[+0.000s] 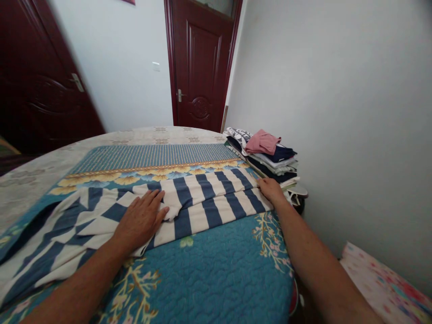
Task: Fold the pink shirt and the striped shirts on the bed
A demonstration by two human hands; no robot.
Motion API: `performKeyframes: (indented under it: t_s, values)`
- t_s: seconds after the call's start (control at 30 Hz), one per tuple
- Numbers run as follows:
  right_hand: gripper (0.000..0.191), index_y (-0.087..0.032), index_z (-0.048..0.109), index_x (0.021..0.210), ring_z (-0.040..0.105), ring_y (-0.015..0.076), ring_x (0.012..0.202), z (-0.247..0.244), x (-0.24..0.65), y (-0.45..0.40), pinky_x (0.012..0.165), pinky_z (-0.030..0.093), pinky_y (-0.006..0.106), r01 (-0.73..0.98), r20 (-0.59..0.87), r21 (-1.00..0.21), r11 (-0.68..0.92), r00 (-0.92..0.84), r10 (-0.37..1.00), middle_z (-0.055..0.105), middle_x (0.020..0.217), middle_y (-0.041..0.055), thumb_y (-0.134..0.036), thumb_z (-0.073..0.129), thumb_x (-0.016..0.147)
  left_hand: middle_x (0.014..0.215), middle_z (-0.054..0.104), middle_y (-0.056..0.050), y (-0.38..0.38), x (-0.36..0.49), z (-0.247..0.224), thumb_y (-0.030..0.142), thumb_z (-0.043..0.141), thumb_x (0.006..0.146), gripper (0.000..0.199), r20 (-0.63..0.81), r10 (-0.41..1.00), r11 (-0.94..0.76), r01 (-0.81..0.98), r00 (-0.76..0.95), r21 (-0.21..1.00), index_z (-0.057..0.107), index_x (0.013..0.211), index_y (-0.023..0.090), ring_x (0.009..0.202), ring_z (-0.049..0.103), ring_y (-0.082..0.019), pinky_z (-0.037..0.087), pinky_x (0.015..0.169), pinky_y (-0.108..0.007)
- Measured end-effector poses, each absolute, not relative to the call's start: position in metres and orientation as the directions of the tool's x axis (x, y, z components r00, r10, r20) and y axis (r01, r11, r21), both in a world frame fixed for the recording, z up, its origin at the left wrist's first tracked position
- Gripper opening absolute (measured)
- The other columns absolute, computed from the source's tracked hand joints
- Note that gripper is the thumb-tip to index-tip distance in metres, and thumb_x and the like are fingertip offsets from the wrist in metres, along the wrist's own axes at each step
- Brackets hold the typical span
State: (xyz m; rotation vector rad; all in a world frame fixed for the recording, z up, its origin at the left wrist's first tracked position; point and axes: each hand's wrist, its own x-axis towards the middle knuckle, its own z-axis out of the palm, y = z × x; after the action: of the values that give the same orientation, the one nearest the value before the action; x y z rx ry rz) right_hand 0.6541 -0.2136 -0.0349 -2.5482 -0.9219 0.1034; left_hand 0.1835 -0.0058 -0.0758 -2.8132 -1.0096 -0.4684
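Note:
A blue-and-white striped garment point(216, 213) lies across the quilted cover, its right part folded into a long strip. Its left part spreads out in loose creases, with a dark opening at the far left. My left hand point(144, 216) rests flat on the middle of the cloth, fingers stretched out. At the right end of the strip, my right hand point(271, 191) has its fingers closed on the garment's edge. The fingertips there are partly hidden.
A teal quilted cover point(216, 270) with flowers lies over a pale patterned tablecloth point(135, 136). At the back right, beside the wall, stands a stack of folded clothes point(280, 168) topped by a pink piece point(263, 142). A floral-patterned surface point(384, 283) is low at the right.

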Motion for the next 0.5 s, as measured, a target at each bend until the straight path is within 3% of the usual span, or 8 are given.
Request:
performKeyframes:
  t_s: [0.23, 0.37, 0.5]
  values:
    - [0.044, -0.008, 0.082, 0.102, 0.075, 0.0286, 0.083, -0.013, 0.655, -0.187, 0.072, 0.052, 0.031, 0.447, -0.213, -0.499, -0.742, 0.767, 0.606, 0.078, 0.085, 0.0180, -0.047, 0.061, 0.100, 0.163, 0.054, -0.020, -0.009, 0.184, -0.072, 0.046, 0.041, 0.107, 0.060, 0.321, 0.610, -0.773, 0.634, 0.724, 0.039, 0.056, 0.156, 0.015, 0.152, 0.048, -0.038, 0.035, 0.125, -0.060]
    - [0.039, -0.008, 0.079, 0.105, 0.072, 0.0240, 0.069, -0.011, 0.655, -0.183, 0.061, 0.051, 0.030, 0.413, -0.281, -0.551, -0.725, 0.727, 0.627, 0.079, 0.089, 0.0152, -0.044, 0.066, 0.098, 0.164, 0.053, -0.019, -0.011, 0.184, -0.069, 0.047, 0.039, 0.108, 0.061, 0.304, 0.622, -0.764, 0.645, 0.722, 0.032, 0.055, 0.157, 0.014, 0.151, 0.049, -0.038, 0.034, 0.125, -0.060]
    - [0.031, -0.012, 0.077, 0.099, 0.066, 0.0185, 0.062, -0.011, 0.651, -0.189, 0.060, 0.050, 0.027, 0.318, -0.328, -0.661, -0.680, 0.692, 0.643, 0.078, 0.081, 0.0090, -0.042, 0.073, 0.093, 0.163, 0.054, -0.020, -0.014, 0.185, -0.065, 0.046, 0.040, 0.108, 0.061, 0.292, 0.632, -0.759, 0.649, 0.718, 0.046, 0.055, 0.156, 0.013, 0.150, 0.050, -0.037, 0.035, 0.125, -0.059]
